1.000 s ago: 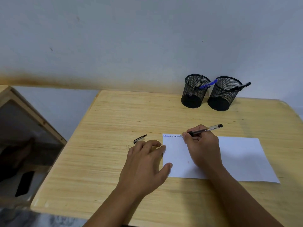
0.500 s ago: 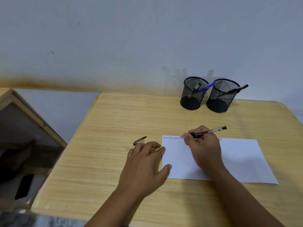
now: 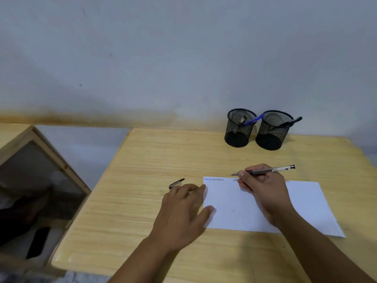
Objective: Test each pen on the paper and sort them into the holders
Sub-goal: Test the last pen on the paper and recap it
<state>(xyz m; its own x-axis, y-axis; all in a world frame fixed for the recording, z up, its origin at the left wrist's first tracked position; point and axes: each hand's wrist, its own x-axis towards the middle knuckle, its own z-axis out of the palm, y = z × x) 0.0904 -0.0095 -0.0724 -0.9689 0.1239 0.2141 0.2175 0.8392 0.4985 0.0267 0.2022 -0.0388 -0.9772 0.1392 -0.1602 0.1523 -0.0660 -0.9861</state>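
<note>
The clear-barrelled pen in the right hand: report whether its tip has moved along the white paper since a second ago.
Yes. The clear-barrelled pen tip moved right, away from the white paper's left edge, past the blue scribbles.

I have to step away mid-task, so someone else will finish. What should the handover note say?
Right hand grips a pen, tip just past the paper top edge. Left hand rests flat, fingers on the paper's left edge.
Pen cap lies on the table.
Done: scribbles on paper; left holder and right holder hold pens.
Left: judge this pen, cap, sort.
</note>
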